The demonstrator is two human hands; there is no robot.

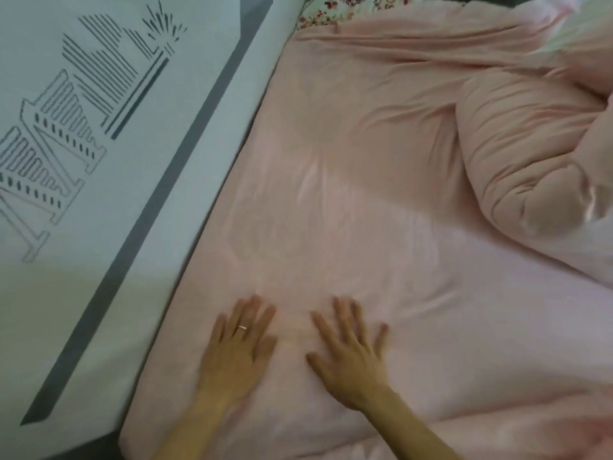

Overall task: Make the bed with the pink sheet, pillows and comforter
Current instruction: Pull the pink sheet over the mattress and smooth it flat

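Both my hands, left hand (237,350) and right hand (351,353), flat, fingers spread, pressing pink sheet (331,200). Sheet on; comforter (517,154) bunched, unspread; pillow placement likely pending.

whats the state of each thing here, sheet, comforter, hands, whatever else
pink sheet: spread over the mattress, lightly wrinkled
comforter: bunched in a heap on the right side of the bed, not spread
left hand: flat on the pink sheet, fingers straight and spread
right hand: flat on the pink sheet, fingers straight and spread
floral fabric: at the far end of the bed, mostly out of frame; cannot tell if it is a pillow
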